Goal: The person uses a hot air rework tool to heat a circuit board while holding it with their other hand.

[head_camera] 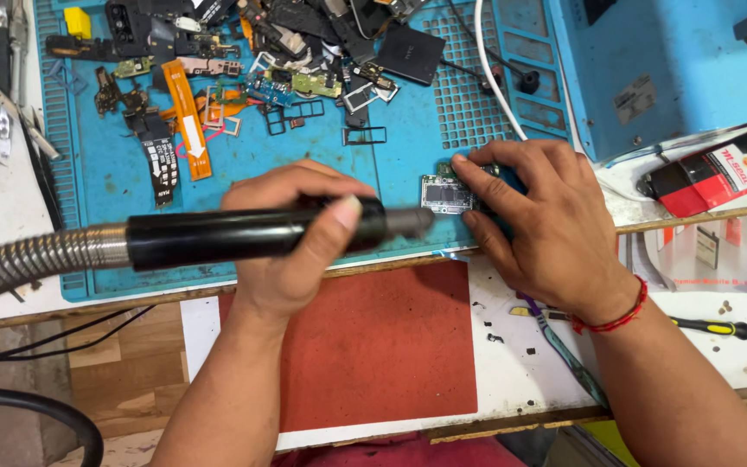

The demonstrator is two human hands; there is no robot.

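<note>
Hot-air wand [252, 235], black-barrelled with a ribbed metal hose running off to the left edge, lies level across the front of the blue work mat [123, 186], its grey nozzle tip almost touching a small circuit board [445, 195]. The left hand [291, 251] is closed around the barrel, thumb on top. The right hand [546, 220] presses down on the board with fingertips on its right and top edges, gripping nothing, pinning it flat to the mat near the mat's front edge.

Open room lies mostly toward the person: a red pad [382, 346] sits just below the mat edge, bare apart from the forearm crossing it. Between the wand and the heap of phone parts [252, 60] at the back of the mat, a strip of bare blue remains. That heap of flex cables, frames and shields crowds the far side. A white cable [494, 78] curves down toward the right hand, close behind the board. To the right, a blue machine housing [667, 60] closes off the corner, with a red and black battery [715, 173] before it. Tweezers [564, 346] and a yellow-handled screwdriver [711, 327] lie by the right wrist.
</note>
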